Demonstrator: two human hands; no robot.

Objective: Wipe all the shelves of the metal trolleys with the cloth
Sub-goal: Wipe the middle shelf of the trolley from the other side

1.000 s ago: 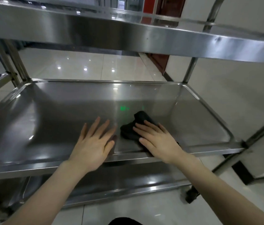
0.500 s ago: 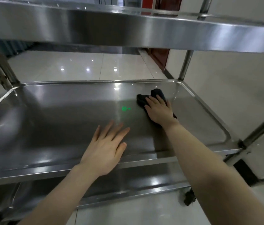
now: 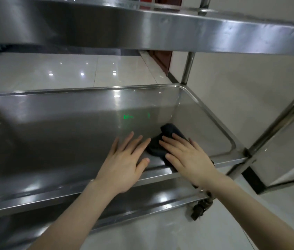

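Observation:
A steel trolley fills the view. Its middle shelf (image 3: 55, 134) is a shallow tray at arm's reach. A dark cloth (image 3: 167, 136) lies on the right part of that shelf near the front rim. My right hand (image 3: 186, 156) lies flat on the cloth with straight fingers, pressing it to the steel. My left hand (image 3: 124, 159) rests flat on the bare shelf just left of the cloth, fingers spread. Most of the cloth is hidden under my right hand.
The top shelf (image 3: 160, 31) overhangs close above. The bottom shelf (image 3: 142, 197) shows under the front rim, with a black caster (image 3: 199, 208) at its right corner. Upright posts (image 3: 187, 69) stand at the right. A white wall lies to the right, glossy tiled floor (image 3: 70, 69) behind.
My right hand has drawn the cloth back from the far right of the shelf to the front rim. My left hand has stayed flat on the shelf.

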